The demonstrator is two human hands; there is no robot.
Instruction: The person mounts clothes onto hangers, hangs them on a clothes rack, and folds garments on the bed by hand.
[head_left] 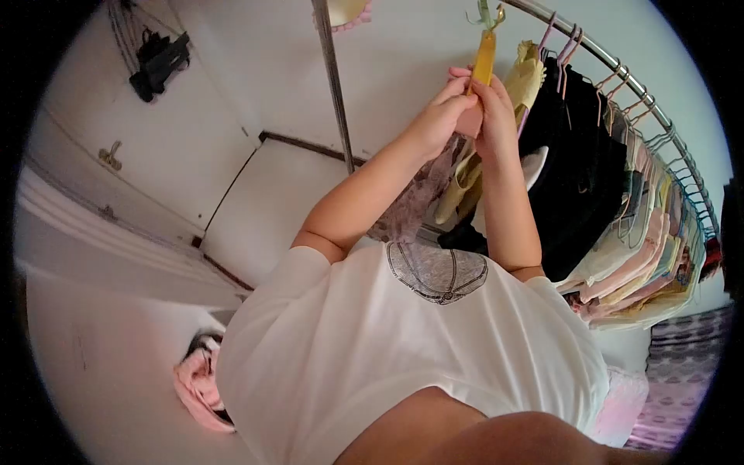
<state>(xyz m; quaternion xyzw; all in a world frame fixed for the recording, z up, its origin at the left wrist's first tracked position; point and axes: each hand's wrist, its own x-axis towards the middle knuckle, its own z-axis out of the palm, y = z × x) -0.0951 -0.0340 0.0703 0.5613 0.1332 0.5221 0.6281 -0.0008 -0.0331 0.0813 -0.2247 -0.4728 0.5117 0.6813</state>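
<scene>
Both my hands are raised beside the clothes rail, close together around a narrow yellow strip-like piece (483,60). It hangs from a hook with a green band (484,14) at its top; its exact kind is unclear. My left hand (448,107) has its fingers closed on the lower end from the left. My right hand (496,108) pinches the same end from the right. Under the fingers shows a small pinkish patch (469,122), which I cannot identify. Just right of my right hand hangs a pale yellow garment (526,77).
A curved metal rail (601,53) carries black garments (577,170) and several light-coloured clothes (647,256) on hangers. A metal pole (333,85) stands left of my hands. A black bag (159,62) hangs on the white door (93,101). A pink cloth item (201,384) is at lower left.
</scene>
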